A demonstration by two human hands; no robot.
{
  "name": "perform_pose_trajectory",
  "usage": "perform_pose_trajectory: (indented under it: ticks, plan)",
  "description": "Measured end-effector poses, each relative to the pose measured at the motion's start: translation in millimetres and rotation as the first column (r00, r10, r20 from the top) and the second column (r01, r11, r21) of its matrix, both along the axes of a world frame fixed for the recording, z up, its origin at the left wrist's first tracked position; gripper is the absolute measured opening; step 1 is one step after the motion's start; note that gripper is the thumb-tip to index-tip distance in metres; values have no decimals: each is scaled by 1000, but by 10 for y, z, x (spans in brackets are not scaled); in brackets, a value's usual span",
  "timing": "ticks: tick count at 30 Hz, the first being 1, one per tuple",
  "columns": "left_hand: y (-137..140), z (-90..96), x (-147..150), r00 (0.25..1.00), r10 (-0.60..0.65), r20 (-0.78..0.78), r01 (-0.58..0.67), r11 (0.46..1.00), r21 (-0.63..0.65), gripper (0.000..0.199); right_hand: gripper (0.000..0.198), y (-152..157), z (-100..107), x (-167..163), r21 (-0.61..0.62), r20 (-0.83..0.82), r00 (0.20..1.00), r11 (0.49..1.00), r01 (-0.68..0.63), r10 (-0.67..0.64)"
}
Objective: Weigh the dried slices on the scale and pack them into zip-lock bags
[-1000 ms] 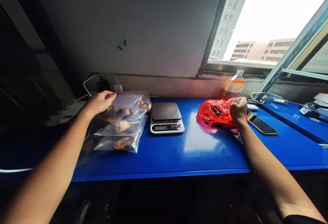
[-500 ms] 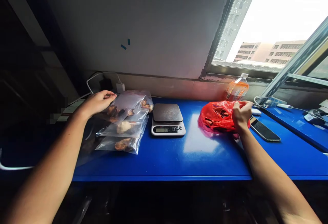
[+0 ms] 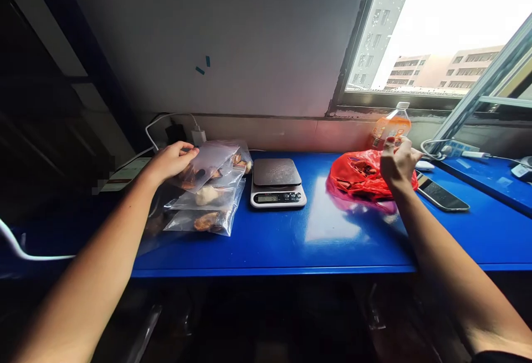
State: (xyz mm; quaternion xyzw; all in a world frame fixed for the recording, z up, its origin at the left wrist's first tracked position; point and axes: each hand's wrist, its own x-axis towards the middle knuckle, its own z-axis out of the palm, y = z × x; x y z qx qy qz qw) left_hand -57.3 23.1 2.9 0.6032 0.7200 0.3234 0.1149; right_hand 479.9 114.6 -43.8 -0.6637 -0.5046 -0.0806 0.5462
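Note:
My left hand point(image 3: 174, 160) is closed, its fingertips pinching the edge of a clear plastic bag point(image 3: 218, 156) on top of a pile. More clear bags point(image 3: 226, 221) lie overlapped below it, holding brown and pale dried pieces. A white kitchen scale point(image 3: 277, 183) with a dark plate and a lit display stands right of the pile, nothing on its plate. My right hand point(image 3: 399, 163) is closed just above the near right side of an opened red plastic bag point(image 3: 349, 172) with dark reddish pieces inside. A small dark reddish piece point(image 3: 390, 139) shows at its fingertips; its kind is unclear.
Behind the red bag stands a bottle of orange drink point(image 3: 393, 124). A phone point(image 3: 443, 192) lies to the right, near a white mouse-like object point(image 3: 424, 165). A white charger point(image 3: 198, 136) with its cable is by the wall. The blue table point(image 3: 274, 252) ends at a straight front edge.
My right hand has risen from the red bag, a small dark piece now showing at its fingertips. My left hand stays at the clear bag. The view has shifted slightly.

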Motion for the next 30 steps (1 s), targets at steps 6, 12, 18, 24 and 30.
perform_pose_trajectory:
  ticks: [6,12,18,24,30]
  plan:
    - [-5,1,29,990,101,-99,-97,994,51,57,65,-39,4,-112,74,168,985,997,-38,25]
    - [-97,94,158,976,104,192,-115,992,49,56,44,-158,117,-310,215,220,975,975,-50,2]
    - [-195,297,311,922,110,371,-204,953,224,53,25,-453,104,-839,132,298,881,898,-420,368]
    - [-241,343,592,801,-9,599,-115,979,168,38,26,-769,-64,-1310,-106,442,561,662,-742,700]
    - [-217,265,633,896,97,433,-189,966,174,24,48,-650,-184,-1288,-284,166,610,630,-723,775]
